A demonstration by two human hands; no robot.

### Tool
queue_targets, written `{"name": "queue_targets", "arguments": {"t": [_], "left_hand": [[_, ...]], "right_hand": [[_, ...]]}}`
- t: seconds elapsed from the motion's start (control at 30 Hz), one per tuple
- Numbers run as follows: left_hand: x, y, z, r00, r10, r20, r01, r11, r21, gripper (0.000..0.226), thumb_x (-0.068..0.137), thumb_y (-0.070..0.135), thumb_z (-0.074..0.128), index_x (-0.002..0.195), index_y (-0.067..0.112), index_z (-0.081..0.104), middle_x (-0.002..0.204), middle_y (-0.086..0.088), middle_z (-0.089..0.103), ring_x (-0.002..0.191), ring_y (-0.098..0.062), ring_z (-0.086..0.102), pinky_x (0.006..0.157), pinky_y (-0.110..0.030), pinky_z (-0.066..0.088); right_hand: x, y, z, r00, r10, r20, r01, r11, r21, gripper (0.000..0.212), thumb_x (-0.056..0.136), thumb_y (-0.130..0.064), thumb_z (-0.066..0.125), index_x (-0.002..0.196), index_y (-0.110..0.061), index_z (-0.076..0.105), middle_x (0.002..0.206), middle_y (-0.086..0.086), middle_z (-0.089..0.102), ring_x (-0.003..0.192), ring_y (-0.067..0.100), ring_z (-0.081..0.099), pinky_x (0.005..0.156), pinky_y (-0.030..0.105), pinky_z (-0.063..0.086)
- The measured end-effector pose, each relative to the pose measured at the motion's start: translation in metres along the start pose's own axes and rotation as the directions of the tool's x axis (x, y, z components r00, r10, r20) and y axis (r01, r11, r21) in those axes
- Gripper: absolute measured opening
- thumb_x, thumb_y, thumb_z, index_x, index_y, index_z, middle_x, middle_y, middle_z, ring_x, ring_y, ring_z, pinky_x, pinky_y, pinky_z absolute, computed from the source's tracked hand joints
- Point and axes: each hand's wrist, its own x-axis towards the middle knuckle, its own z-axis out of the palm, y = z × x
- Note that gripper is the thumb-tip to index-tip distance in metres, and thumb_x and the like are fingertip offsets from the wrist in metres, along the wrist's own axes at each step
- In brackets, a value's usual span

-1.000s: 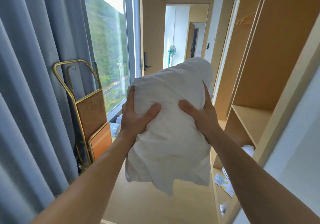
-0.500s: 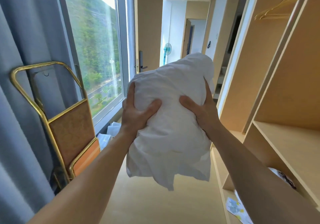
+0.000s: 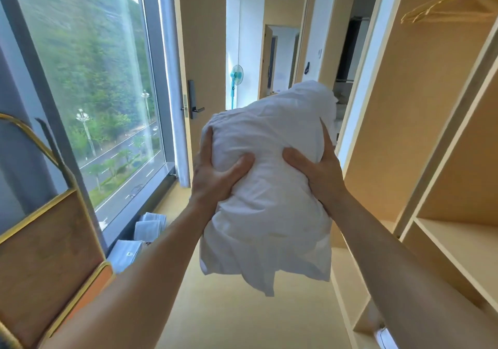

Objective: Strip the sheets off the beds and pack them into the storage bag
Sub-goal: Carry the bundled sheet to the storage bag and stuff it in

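A bunched white sheet bundle (image 3: pixel 269 208) hangs in the air in front of me at chest height, its loose ends dangling below. My left hand (image 3: pixel 215 176) grips its left side, thumb pressed into the cloth. My right hand (image 3: pixel 316 171) grips its right side the same way. No bed and no storage bag are in view.
A gold-framed luggage cart (image 3: pixel 45 241) stands close at the left by a big window (image 3: pixel 89 92). Folded white linen (image 3: pixel 140 238) lies on the floor under the window. An open wardrobe with shelves (image 3: pixel 444 214) lines the right. An open door (image 3: pixel 194 79) and hallway lie ahead.
I have moved forward along the aisle with the bundle held the same way; the cart has slid toward the left edge and the doorway is closer.
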Motion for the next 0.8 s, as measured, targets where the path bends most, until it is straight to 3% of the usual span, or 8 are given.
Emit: {"name": "queue_targets", "arguments": {"t": [0.2,0.37,0.47,0.63,0.73,0.8], "left_hand": [[0.113,-0.037,0.046,0.999,0.021,-0.030,-0.019,0.999,0.051,0.108,0.048,0.077,0.072,0.143,0.061,0.023,0.152,0.015,0.034,0.132,-0.008,0.043,0.111,-0.031,0.035],[0.199,-0.073,0.070,0.997,0.030,-0.066,-0.026,0.998,0.054,0.113,0.047,0.074,0.070,0.148,0.053,0.024,0.147,0.012,0.036,0.126,-0.004,0.044,0.103,-0.022,0.034],[0.252,-0.105,0.079,0.997,0.028,-0.067,-0.023,0.997,0.074,0.115,0.045,0.075,0.069,0.149,0.049,0.025,0.147,0.012,0.036,0.126,-0.003,0.042,0.101,-0.019,0.031],[0.353,-0.172,0.095,0.998,0.054,-0.036,-0.052,0.998,0.041,0.118,0.047,0.075,0.069,0.152,0.042,0.024,0.144,0.017,0.037,0.128,0.000,0.041,0.095,-0.009,0.030],[0.421,-0.203,0.104,0.998,0.065,0.006,-0.065,0.998,0.010,0.119,0.049,0.074,0.069,0.153,0.038,0.024,0.140,0.020,0.034,0.125,0.003,0.038,0.082,0.008,0.026],[0.462,-0.218,0.112,0.997,0.063,0.039,-0.064,0.998,0.021,0.119,0.049,0.075,0.068,0.153,0.039,0.022,0.140,0.019,0.032,0.123,0.004,0.036,0.081,0.008,0.024]], "right_hand": [[0.122,0.053,0.007,1.000,-0.013,-0.002,0.013,1.000,0.024,0.112,0.052,-0.073,0.076,0.149,-0.053,0.025,0.134,-0.022,0.050,0.115,0.002,0.054,0.094,0.027,0.048],[0.214,0.095,0.025,0.999,-0.026,0.031,0.024,0.998,0.054,0.106,0.055,-0.071,0.082,0.146,-0.059,0.028,0.138,-0.020,0.051,0.122,0.010,0.056,0.102,0.043,0.051],[0.264,0.127,0.044,1.000,-0.012,0.025,0.010,0.998,0.059,0.107,0.052,-0.072,0.082,0.145,-0.059,0.030,0.137,-0.022,0.053,0.119,0.004,0.057,0.099,0.036,0.052],[0.356,0.181,0.083,0.999,-0.033,-0.006,0.033,0.999,0.005,0.102,0.051,-0.075,0.081,0.140,-0.062,0.033,0.116,-0.044,0.055,0.101,-0.019,0.056,0.080,0.011,0.047],[0.414,0.207,0.105,0.999,-0.024,-0.047,0.023,0.999,-0.025,0.102,0.052,-0.073,0.081,0.142,-0.059,0.034,0.114,-0.046,0.055,0.100,-0.019,0.056,0.081,0.011,0.048],[0.448,0.221,0.115,0.997,-0.011,-0.078,0.009,0.999,-0.033,0.104,0.050,-0.074,0.082,0.142,-0.059,0.034,0.112,-0.047,0.054,0.099,-0.019,0.056,0.085,0.018,0.048]]}}
